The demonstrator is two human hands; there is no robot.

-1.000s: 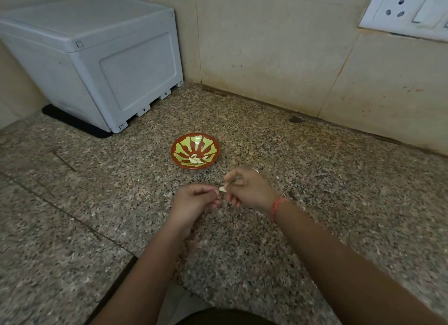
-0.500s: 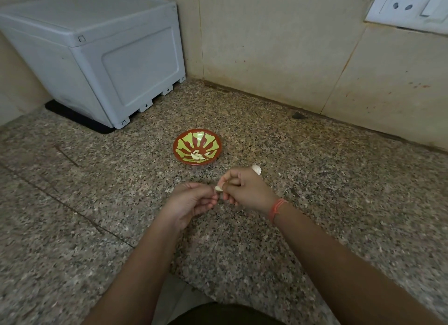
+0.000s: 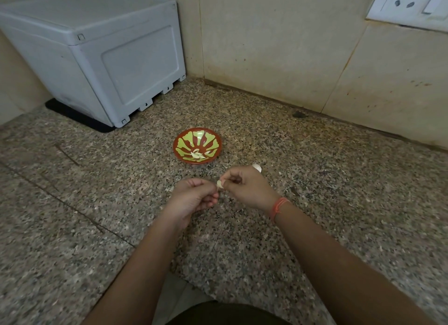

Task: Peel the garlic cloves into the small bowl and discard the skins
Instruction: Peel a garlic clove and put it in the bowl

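Keeping the left hand (image 3: 194, 199) and right hand (image 3: 246, 188) close together over the worktop (image 3: 327, 184), much as a second ago, with barely any drift. Pinching one garlic clove (image 3: 220, 184) between the fingertips of both hands, with the other fingers curled in. Probably working at the skin, judging by the grip. Seeing the clove only as a pale sliver, so not telling its long axis or how much skin is left.

Finding the small bowl (image 3: 180, 140) just beyond the hands, straight ahead of the left one and so marginally nearer it. Already holding a few peeled cloves (image 3: 199, 155) in there. Spotting a white piece (image 3: 257, 167) on the worktop just past the right hand; clove or skin, not telling which. Expecting only a short forward reach to drop the clove once bare.
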